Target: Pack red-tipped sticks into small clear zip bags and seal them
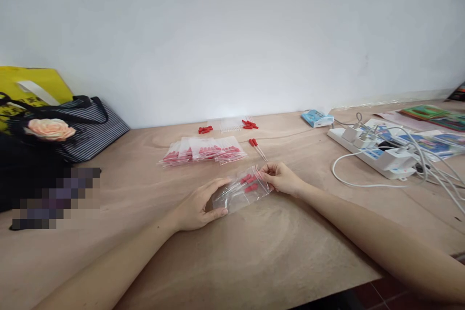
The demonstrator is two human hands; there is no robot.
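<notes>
Clear bag (236,198) of red-tipped sticks, between both hands

Two bare hands, left (198,206) and right (279,178), hold a clear bag (238,196) of red-tipped sticks (250,181) near the bench's (283,247) front edge; filled bags (203,150) lie beyond, toward its back edge.

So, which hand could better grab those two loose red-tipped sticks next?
Probably the right hand: it pinches the bag close to the sticks, while the left hand is at the bag's far side.
</notes>
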